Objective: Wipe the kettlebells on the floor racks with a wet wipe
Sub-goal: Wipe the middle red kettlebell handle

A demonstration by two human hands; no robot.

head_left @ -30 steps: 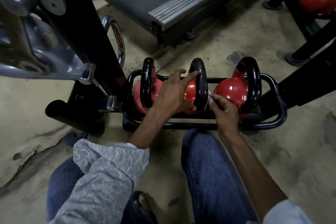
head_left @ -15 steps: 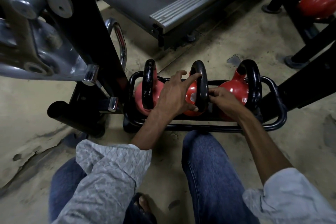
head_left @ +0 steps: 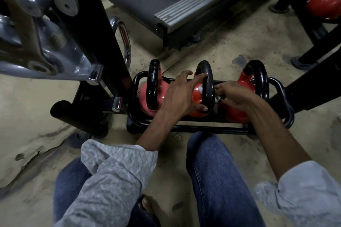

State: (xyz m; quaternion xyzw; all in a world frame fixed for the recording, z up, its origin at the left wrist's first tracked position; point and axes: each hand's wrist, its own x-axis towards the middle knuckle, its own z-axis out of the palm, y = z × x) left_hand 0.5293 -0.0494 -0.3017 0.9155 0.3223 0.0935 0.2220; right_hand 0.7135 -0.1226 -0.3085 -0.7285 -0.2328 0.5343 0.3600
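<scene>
Both hands worked on the middle of three kettlebells in a floor rack.

The left hand [head_left: 181, 96] gripped the glossy red middle kettlebell [head_left: 196, 97], index finger laid on its black loop handle and thumb pressed against the handle's lower end. The right hand [head_left: 233, 96], fingers curled, pinched a crumpled white wet wipe [head_left: 216, 99] against that handle's right side. The kettlebell stood upright between a matching left kettlebell [head_left: 145, 96] and right kettlebell [head_left: 239, 114], all inside a black tubular steel rack [head_left: 285, 96] on the dusty concrete floor [head_left: 230, 46], just ahead of the person's knees.
</scene>
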